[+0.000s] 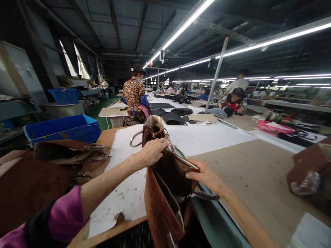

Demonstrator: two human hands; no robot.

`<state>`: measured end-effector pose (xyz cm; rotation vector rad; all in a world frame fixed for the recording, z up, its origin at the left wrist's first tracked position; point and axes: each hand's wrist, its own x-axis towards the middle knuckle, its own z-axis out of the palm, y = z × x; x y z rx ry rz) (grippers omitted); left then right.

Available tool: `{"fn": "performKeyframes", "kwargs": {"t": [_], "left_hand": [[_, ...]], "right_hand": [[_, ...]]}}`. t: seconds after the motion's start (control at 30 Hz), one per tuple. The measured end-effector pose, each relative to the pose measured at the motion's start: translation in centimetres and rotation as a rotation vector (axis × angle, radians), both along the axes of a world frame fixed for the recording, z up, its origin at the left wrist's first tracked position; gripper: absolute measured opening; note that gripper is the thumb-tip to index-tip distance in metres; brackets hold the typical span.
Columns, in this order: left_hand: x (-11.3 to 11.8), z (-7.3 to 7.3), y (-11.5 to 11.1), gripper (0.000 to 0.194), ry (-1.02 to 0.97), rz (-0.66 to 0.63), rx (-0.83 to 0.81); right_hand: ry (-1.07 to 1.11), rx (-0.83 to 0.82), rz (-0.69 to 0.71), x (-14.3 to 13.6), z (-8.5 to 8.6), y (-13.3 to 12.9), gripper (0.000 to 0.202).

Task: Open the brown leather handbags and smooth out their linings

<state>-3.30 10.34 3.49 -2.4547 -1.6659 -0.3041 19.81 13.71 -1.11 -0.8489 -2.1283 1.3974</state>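
A brown leather handbag (157, 206) stands open at the table's near edge, its dark lining and inner compartments showing. My left hand (154, 151) is closed on the bag's upper rim near its far end, fingers bent over the edge. Pinched between thumb and fingers of my right hand (204, 174) is the rim on the right side. One handle (136, 138) sticks out to the left of the bag, and another handle (207, 196) lies below my right hand.
More brown bags (67, 151) lie at left, before a blue bin (64, 129). White paper (207, 137) covers part of the table. Another bag (307, 172) sits at right. A person (133, 93) stands ahead; another (234, 101) leans over the table beyond a pink basket (275, 128).
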Motion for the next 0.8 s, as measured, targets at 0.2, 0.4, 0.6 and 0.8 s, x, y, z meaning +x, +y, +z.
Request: {"fn": "performKeyframes", "kwargs": {"t": [0.2, 0.4, 0.6, 0.8], "left_hand": [[-2.4, -0.5, 0.2, 0.02, -0.049, -0.069, -0.056], [-3.1, -0.4, 0.4, 0.005, -0.032, -0.107, -0.142], [-3.5, 0.1, -1.8, 0.009, -0.16, -0.11, -0.178], [-3.6, -0.1, -1.3, 0.005, -0.328, -0.12, -0.238]], "right_hand": [[0.045, -0.103, 0.032, -0.4, 0.2, -0.6, 0.04], [0.001, -0.11, 0.029, 0.3, 0.2, 0.1, 0.042], [-0.074, -0.087, 0.104, 1.6, 1.4, 1.4, 0.04], [0.001, -0.169, 0.099, 1.0, 0.6, 1.2, 0.041]]}}
